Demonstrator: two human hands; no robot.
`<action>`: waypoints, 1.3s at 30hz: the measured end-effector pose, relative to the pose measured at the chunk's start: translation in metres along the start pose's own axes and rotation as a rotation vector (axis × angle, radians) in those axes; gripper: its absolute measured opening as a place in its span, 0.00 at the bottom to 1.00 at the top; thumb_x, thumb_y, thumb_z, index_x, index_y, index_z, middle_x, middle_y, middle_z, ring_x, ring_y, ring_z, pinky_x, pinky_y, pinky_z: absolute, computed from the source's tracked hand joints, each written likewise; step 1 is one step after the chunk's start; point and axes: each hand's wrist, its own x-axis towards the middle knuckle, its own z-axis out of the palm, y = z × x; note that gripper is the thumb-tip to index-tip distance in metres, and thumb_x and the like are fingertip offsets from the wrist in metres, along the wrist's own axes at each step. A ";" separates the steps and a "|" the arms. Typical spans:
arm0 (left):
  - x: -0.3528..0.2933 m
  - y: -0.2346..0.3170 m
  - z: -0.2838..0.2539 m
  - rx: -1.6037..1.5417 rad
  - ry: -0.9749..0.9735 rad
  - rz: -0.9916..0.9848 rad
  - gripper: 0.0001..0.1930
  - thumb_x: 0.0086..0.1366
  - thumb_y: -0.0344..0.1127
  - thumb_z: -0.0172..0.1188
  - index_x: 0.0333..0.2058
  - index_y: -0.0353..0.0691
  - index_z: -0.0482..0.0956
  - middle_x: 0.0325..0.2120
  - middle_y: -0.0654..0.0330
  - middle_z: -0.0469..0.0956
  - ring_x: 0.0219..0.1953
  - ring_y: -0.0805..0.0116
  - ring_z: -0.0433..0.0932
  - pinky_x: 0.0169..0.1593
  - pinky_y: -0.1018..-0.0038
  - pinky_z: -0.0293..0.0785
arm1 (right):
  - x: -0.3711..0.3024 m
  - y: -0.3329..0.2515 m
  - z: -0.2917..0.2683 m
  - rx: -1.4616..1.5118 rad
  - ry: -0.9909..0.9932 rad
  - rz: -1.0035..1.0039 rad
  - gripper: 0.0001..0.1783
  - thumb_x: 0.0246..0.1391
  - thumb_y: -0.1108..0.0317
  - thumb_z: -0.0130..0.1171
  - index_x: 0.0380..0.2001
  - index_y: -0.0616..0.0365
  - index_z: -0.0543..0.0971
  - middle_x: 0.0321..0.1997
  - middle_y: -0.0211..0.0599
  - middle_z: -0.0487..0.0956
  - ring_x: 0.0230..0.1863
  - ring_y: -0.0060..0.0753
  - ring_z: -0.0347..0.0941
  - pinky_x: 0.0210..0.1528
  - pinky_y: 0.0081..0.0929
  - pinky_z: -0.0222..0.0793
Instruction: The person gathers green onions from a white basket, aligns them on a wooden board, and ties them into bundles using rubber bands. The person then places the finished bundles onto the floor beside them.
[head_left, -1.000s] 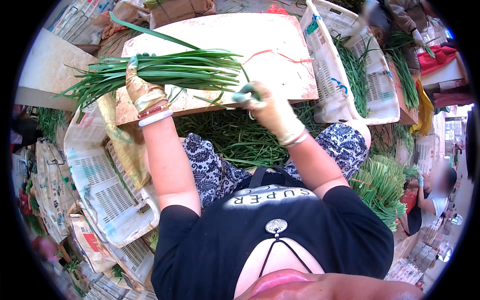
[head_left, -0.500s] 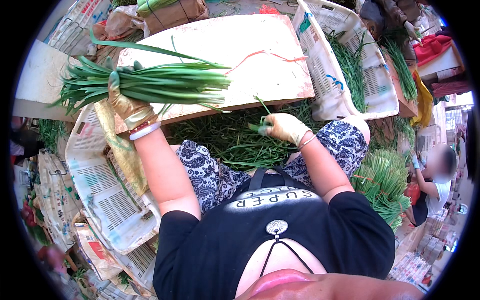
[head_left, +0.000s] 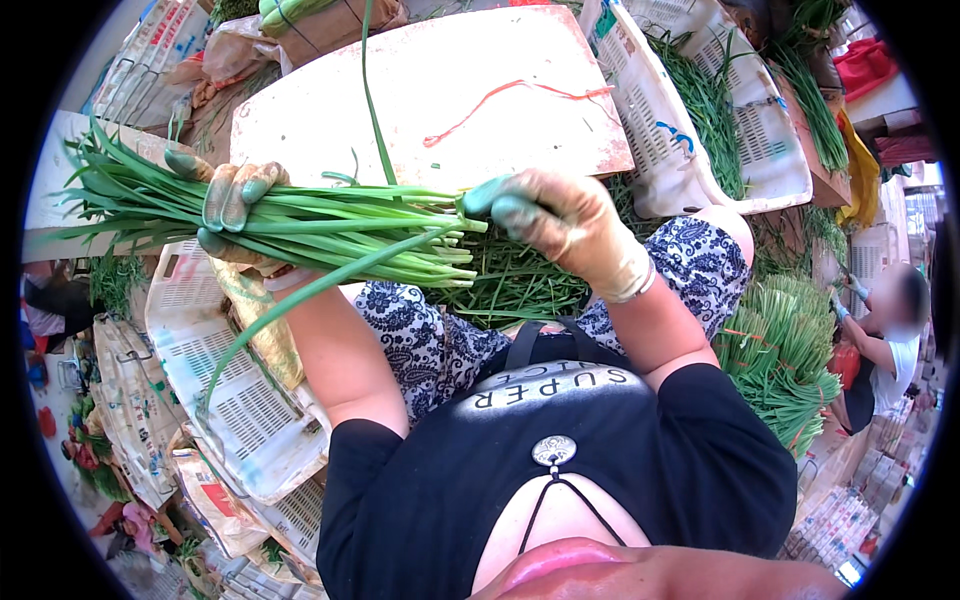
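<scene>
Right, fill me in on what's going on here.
A person's gloved left hand grips a bunch of long green stalks. The gloved right hand is at the bunch's pale ends; whether it pinches a stalk is hard to tell. A thin red strip lies on the pale board, and the white crate to its right holds more greens.

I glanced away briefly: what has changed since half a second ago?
The right hand moved forward and left from over the loose leaves to the stem ends of the green bunch; whether it grips a stem is unclear. The left hand brought the bunch nearer the body.

Unchanged: the left hand holds the bunch; the red string lies on the board.
</scene>
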 end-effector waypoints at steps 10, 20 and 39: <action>0.004 0.009 -0.018 0.007 0.102 -0.110 0.30 0.50 0.28 0.59 0.53 0.42 0.61 0.22 0.71 0.69 0.26 0.79 0.69 0.48 0.75 0.63 | 0.008 -0.007 -0.008 -0.991 -0.129 -0.244 0.17 0.32 0.76 0.55 0.33 0.57 0.74 0.27 0.39 0.74 0.30 0.42 0.71 0.32 0.31 0.68; 0.007 0.010 -0.023 0.061 0.182 -0.045 0.29 0.53 0.30 0.57 0.54 0.42 0.59 0.23 0.69 0.68 0.27 0.78 0.68 0.49 0.71 0.62 | -0.012 -0.031 -0.005 -0.471 0.043 -0.026 0.11 0.43 0.69 0.56 0.33 0.57 0.76 0.32 0.43 0.76 0.34 0.41 0.73 0.38 0.30 0.68; 0.002 -0.001 -0.024 0.137 0.108 -0.071 0.32 0.50 0.29 0.59 0.55 0.46 0.59 0.24 0.71 0.70 0.29 0.77 0.70 0.49 0.68 0.63 | 0.049 -0.003 0.032 -0.860 -0.061 0.088 0.14 0.43 0.64 0.54 0.33 0.62 0.75 0.30 0.48 0.76 0.35 0.46 0.73 0.40 0.35 0.67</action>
